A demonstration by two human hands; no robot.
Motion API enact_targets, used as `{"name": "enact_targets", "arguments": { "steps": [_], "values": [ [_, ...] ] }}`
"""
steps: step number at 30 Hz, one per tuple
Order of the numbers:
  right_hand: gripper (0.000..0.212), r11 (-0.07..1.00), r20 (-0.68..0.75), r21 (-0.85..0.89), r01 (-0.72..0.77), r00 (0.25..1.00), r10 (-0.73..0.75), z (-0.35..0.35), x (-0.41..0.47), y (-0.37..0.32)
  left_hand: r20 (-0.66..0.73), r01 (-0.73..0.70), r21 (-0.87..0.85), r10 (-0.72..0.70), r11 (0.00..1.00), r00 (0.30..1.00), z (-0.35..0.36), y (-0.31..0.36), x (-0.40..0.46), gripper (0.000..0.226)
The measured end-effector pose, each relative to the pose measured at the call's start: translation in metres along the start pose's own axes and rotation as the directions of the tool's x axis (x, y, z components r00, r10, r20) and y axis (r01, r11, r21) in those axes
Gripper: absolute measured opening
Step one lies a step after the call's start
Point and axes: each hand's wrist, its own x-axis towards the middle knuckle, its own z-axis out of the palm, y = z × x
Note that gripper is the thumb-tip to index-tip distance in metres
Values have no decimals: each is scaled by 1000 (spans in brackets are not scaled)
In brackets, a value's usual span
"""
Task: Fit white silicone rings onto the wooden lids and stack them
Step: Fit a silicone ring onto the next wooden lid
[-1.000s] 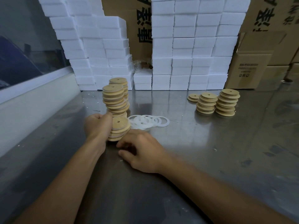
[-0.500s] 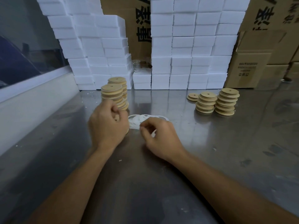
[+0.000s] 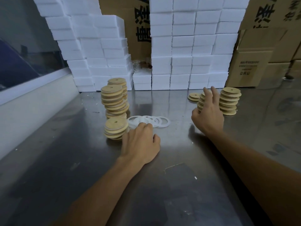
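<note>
Steel table (image 3: 162, 185), white foam blocks (image 3: 187, 46) and cardboard boxes (image 3: 254, 66) behind. My left hand (image 3: 140, 145) lies knuckles-up, fingertips on the white rings (image 3: 160, 122), grip hidden. My right hand (image 3: 207, 115) spreads empty before the wooden lids (image 3: 228, 101).

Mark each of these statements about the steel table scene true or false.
1. The right hand reaches toward the lid stacks at right. True.
2. The left hand rests at the loose white silicone rings. True.
3. The rings lie in a tray. False: they lie directly on the steel table.
4. The short stack of round wooden lids sits right of the rings. False: left of them.
5. White foam blocks are piled behind. True.
</note>
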Motion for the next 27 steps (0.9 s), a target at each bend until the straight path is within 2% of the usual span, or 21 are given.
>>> {"name": "enact_targets", "arguments": {
  "steps": [3, 6, 8, 12, 21, 24, 27],
  "values": [
    [71, 997, 31, -39, -73, 997, 75, 3, 13, 12, -20, 30, -51, -31, 998, 999, -3, -1, -1, 24],
    [59, 991, 22, -32, -131, 991, 131, 5, 20, 17, -43, 62, -81, -66, 995, 997, -4, -3, 1, 20],
    [47, 990, 12, -33, -134, 991, 135, 5, 23, 17, -68, 74, -87, -80, 994, 995, -6, -3, 1, 9],
    [34, 994, -18, -32, -104, 995, 103, 2, 25, 17, -77, 63, -97, -71, 993, 995, -6, -2, 1, 12],
    [36, 997, -22, -13, -78, 997, 78, 4, 26, 19, -125, 5, -72, -14, 997, 992, -5, -4, -1, 16],
    [40, 995, -41, 20, -98, 994, 99, 5, 28, 19, -160, -57, -82, 43, 995, 986, -7, -2, -2, 19],
    [46, 995, -48, 42, -88, 995, 90, 5, 29, 21, -221, -183, -120, 154, 976, 963, -11, 3, -5, 27]
  ]
}}
